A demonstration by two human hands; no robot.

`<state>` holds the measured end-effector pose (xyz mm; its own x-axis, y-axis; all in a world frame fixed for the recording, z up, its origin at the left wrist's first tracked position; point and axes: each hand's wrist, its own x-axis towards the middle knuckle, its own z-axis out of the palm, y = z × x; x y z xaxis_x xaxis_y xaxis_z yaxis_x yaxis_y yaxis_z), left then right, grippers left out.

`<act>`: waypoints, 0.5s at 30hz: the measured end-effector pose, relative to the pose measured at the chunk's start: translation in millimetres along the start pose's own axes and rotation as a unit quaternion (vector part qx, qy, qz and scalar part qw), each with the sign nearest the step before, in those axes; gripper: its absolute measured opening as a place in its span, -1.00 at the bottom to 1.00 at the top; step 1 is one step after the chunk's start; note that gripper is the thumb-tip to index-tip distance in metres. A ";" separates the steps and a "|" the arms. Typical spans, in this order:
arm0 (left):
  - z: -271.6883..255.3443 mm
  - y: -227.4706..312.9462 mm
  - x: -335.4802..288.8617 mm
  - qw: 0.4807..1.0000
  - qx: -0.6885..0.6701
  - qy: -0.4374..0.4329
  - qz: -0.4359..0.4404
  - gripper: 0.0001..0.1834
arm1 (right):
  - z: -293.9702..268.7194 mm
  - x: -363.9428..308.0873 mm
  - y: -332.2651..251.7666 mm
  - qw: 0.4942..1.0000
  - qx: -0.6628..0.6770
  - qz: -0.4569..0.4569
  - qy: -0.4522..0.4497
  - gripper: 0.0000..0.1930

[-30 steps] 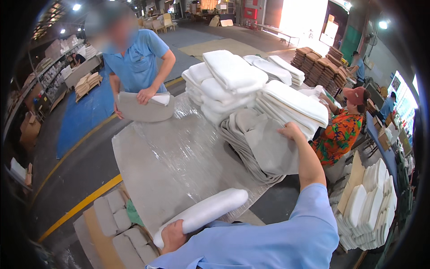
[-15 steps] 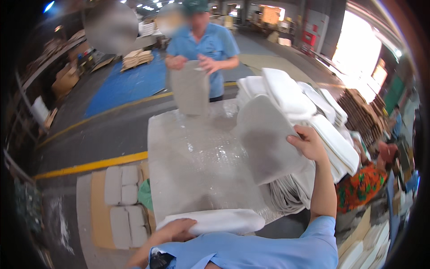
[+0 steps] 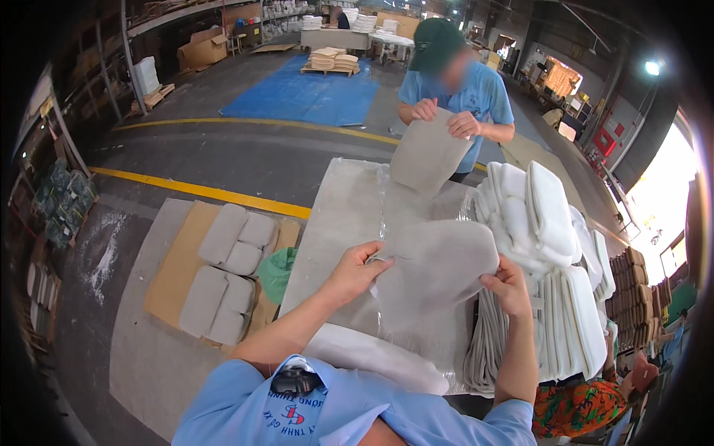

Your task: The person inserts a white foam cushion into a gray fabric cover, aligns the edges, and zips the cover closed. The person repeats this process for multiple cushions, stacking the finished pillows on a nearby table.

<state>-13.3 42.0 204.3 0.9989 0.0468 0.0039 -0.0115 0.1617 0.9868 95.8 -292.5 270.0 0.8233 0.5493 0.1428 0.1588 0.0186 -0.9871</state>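
A grey fabric cushion cover (image 3: 439, 271) is stretched between my two hands above the table. My left hand (image 3: 354, 273) pinches its left edge, thumb on top, and my right hand (image 3: 509, 286) grips the right edge. Beneath them lies the plastic-covered table (image 3: 327, 223). A white cushion pad (image 3: 375, 358) rests along the near edge, against my body. Beside my right forearm is a stack of folded grey covers (image 3: 486, 346). Across the table a co-worker (image 3: 476, 97) holds up another grey cover (image 3: 431, 152) with both hands.
White cushion pads (image 3: 554, 212) are piled at the table's right side. On the floor to the left, grey cushions (image 3: 219, 305) lie on cardboard, near a green bag (image 3: 277, 275). A person in orange patterned clothing (image 3: 576, 410) is at the lower right. A blue sheet (image 3: 305, 97) covers floor farther back.
My left hand has left the white pad and taken hold of the grey cover's left edge. The cover is now spread between both hands. My view has swung, shifting the scene.
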 end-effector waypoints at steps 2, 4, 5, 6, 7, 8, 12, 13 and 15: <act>8.3 9.1 -8.9 0.997 0.067 0.000 0.037 -0.73 | 20.3 3.0 -7.2 0.999 -0.029 0.001 0.026 -0.78; 15.6 25.4 -21.2 0.992 0.116 -0.052 0.008 -0.67 | 30.4 9.7 -14.3 0.991 -0.123 -0.021 0.043 -0.80; 17.5 29.3 -25.6 0.987 0.139 -0.079 -0.006 -0.64 | 27.4 11.1 -9.9 0.988 -0.147 -0.015 0.045 -0.81; 15.8 24.0 -29.0 0.989 0.089 -0.116 -0.001 -0.60 | 23.1 13.4 -1.1 0.984 -0.170 -0.008 0.046 -0.81; 10.6 19.8 -36.3 0.988 0.041 -0.146 0.005 -0.56 | 24.2 18.2 2.6 0.981 -0.191 -0.004 0.041 -0.82; 5.9 16.0 -42.4 0.984 -0.009 -0.175 0.011 -0.52 | 23.9 21.4 5.4 0.979 -0.196 -0.014 0.047 -0.84; -6.4 3.3 -56.4 0.976 -0.062 -0.207 -0.027 -0.41 | 30.6 35.9 10.3 0.980 -0.191 -0.049 0.041 -0.88; -4.7 -0.5 -56.9 0.980 -0.034 -0.193 -0.027 -0.40 | 32.8 40.4 8.9 0.980 -0.184 -0.061 0.034 -0.89; -1.4 -8.1 -58.5 0.983 0.005 -0.177 -0.045 -0.40 | 37.9 46.0 8.5 0.983 -0.166 -0.082 0.019 -0.91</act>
<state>-71.7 39.4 195.8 0.9494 -0.3126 -0.0292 0.0761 0.1388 0.9874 114.4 -235.4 265.5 0.7914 0.5291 0.3061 0.4538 -0.1730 -0.8742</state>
